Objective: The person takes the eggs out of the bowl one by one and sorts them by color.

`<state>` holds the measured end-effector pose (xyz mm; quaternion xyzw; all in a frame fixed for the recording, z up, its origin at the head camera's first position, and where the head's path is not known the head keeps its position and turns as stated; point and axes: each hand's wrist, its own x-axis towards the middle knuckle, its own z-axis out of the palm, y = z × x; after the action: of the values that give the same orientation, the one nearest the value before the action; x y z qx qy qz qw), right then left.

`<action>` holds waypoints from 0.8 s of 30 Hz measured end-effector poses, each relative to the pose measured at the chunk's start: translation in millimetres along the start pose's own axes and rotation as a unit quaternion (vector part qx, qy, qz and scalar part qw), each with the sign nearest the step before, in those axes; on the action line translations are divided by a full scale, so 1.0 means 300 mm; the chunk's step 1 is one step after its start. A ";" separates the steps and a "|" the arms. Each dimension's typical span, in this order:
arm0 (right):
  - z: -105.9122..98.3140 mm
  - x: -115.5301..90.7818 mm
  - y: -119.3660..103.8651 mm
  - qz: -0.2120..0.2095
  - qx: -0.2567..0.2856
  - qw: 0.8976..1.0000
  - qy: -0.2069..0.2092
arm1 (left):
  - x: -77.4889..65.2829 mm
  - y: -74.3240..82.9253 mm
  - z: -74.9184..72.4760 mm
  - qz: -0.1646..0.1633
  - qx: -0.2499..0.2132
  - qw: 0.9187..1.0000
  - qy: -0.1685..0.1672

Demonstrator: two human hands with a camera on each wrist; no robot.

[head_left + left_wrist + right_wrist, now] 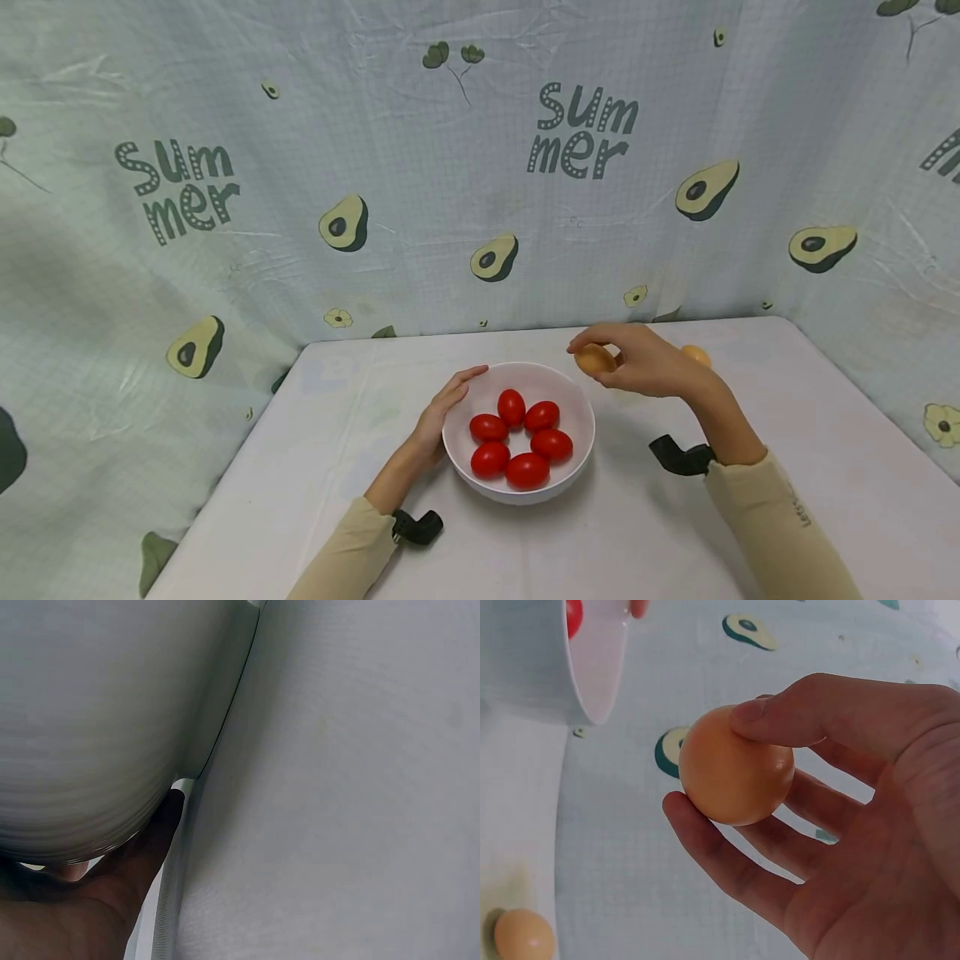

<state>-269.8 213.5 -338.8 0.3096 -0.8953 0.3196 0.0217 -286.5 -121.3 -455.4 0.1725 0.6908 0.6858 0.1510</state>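
Observation:
A brown egg [735, 769] is pinched between the thumb and fingers of my right hand [645, 358], up to the right of the bowl's far rim. My left hand [438, 417] rests along the left outer side of the white bowl [583, 450], its fingers reaching forward to the rim. The left wrist view shows that hand's thumb [154, 840] against the bowl's ribbed outer wall. Inside the bowl lie several glossy red ovals [528, 472] that look like small tomatoes, set in a loose ring.
Another brown egg [697, 356] lies on the white-covered table [360, 417] behind my right wrist. A cloth curtain [420, 167] printed with avocados hangs at the table's back edge. Each wrist wears a black camera mount [680, 457].

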 end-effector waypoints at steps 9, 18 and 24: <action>-0.054 -0.025 0.021 0.033 0.001 0.999 0.010 | -0.003 0.001 -0.003 -0.003 -0.002 1.000 0.002; -0.098 -0.053 0.045 0.065 0.009 0.998 0.019 | -0.005 0.003 -0.005 -0.001 -0.004 1.000 0.003; -0.129 -0.072 0.073 0.060 -0.005 0.998 0.026 | -0.002 0.004 -0.002 0.001 -0.007 1.000 -0.002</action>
<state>-270.7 261.1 -325.3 0.2469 -0.9130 0.3235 0.0276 -286.1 -122.1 -454.3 0.1740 0.6852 0.6905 0.1529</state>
